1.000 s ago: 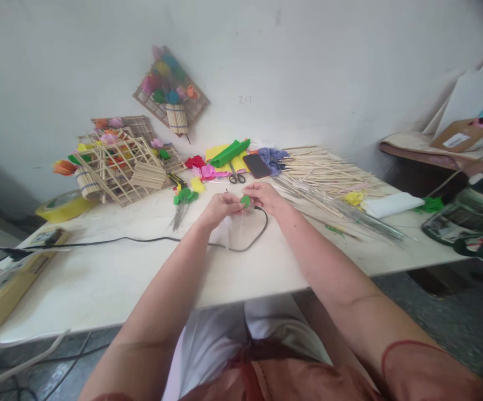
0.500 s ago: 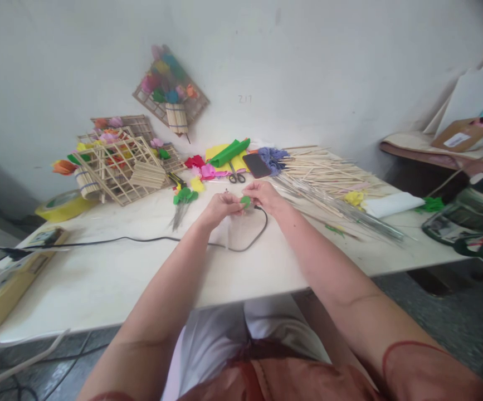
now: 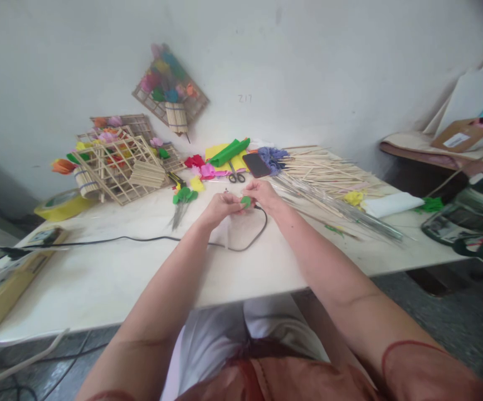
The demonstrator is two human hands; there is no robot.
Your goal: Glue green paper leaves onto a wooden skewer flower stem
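Observation:
Between my two hands, above the middle of the table, is a small piece of green crepe paper (image 3: 246, 201). My left hand (image 3: 223, 207) is closed, with thumb and fingers pinching the paper from the left. From the right, my right hand (image 3: 261, 194) pinches at its upper edge. Something translucent and whitish stands just under the hands; I cannot make out what it is. A black cable (image 3: 249, 245) loops below them, its end near my right fingers. To the left lies a bunch of green paper pieces on thin wires (image 3: 185, 196).
Bamboo lattices with paper flowers (image 3: 120, 167) are piled at back left, beside yellow tape (image 3: 63, 206). Scissors (image 3: 237, 177), a phone (image 3: 256, 165) and green crepe paper (image 3: 230, 152) lie behind my hands. Sticks (image 3: 325, 170) spread rightward. A power strip (image 3: 19, 284) sits at left.
Almost nothing differs. Both hands stay in the same place with the green paper between them, the fingers shifting only very slightly.

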